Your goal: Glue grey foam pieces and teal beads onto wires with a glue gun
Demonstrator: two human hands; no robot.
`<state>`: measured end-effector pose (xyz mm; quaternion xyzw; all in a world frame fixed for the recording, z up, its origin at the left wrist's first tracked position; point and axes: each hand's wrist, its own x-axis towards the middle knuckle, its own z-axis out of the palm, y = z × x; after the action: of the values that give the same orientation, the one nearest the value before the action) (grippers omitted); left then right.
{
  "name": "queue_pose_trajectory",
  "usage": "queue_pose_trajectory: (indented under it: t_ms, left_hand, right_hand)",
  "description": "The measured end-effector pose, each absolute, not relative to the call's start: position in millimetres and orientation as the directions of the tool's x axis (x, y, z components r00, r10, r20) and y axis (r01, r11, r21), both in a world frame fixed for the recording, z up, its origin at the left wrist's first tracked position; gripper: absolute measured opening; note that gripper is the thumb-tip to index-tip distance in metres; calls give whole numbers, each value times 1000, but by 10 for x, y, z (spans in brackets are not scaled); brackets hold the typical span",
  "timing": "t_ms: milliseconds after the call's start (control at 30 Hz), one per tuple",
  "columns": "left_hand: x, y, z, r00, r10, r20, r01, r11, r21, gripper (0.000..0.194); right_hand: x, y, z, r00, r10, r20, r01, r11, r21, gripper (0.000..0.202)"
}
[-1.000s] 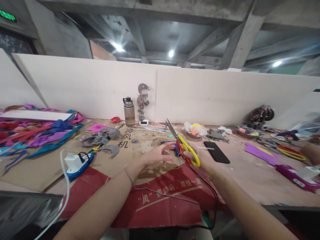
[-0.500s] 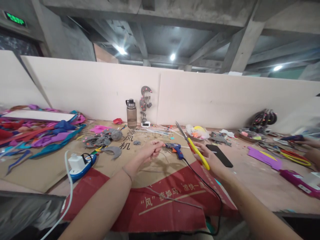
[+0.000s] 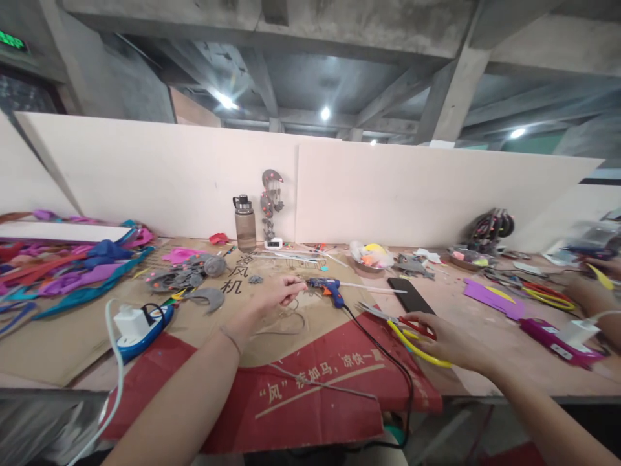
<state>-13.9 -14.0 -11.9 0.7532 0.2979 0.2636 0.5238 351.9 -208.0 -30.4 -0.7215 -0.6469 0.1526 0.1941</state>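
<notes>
My left hand [image 3: 287, 291] is closed in a pinch over the cardboard, close to the nozzle of a blue glue gun [image 3: 336, 293]. Whatever its fingertips hold is too small to make out. Low over the right side of the cardboard, my right hand [image 3: 449, 340] has its fingers at the red and yellow handles of a pair of scissors [image 3: 421, 352]. The blades point left towards the glue gun's black cable. A clear glue stick [image 3: 373, 288] juts from the back of the gun. Grey cord [image 3: 291, 331] lies in loops below my left hand.
A black phone [image 3: 410, 296] lies beyond the scissors. Grey felt pieces [image 3: 182, 275], a bottle [image 3: 245, 226] and a blue power strip [image 3: 145, 333] stand or lie leftward. At far right, another person's hand [image 3: 589, 291] is near a magenta power strip [image 3: 560, 346].
My right hand has lowered the scissors from upright to nearly flat, moving right and towards me. My left hand keeps its pinch by the glue gun. The view has turned slightly right.
</notes>
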Motion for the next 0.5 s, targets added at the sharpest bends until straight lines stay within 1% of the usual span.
queue_pose_trajectory:
  t_ms: [167, 267, 333, 433, 500]
  left_hand:
    - [-134, -121, -167, 691, 719, 77, 159, -255, 954, 41]
    - [-133, -79, -198, 681, 727, 89, 99, -212, 972, 36]
    - [-135, -66, -188, 660, 745, 97, 70, -189, 979, 35]
    - [-146, -81, -143, 641, 761, 100, 81, -197, 977, 37]
    - [-158, -99, -122, 655, 749, 98, 102, -216, 971, 39]
  right_hand:
    - [3649, -1907, -470, 134, 989, 64, 906, -96, -412, 60]
    - [3740, -1794, -494, 160, 984, 77, 928, -124, -352, 58]
    - [3755, -1732, -474, 156, 983, 94, 948, -123, -295, 52]
    - [3609, -1637, -400, 106, 969, 222, 966, -48, -253, 40]
    - [3409, -1564, -347, 55, 953, 299, 959, 33, -281, 40]
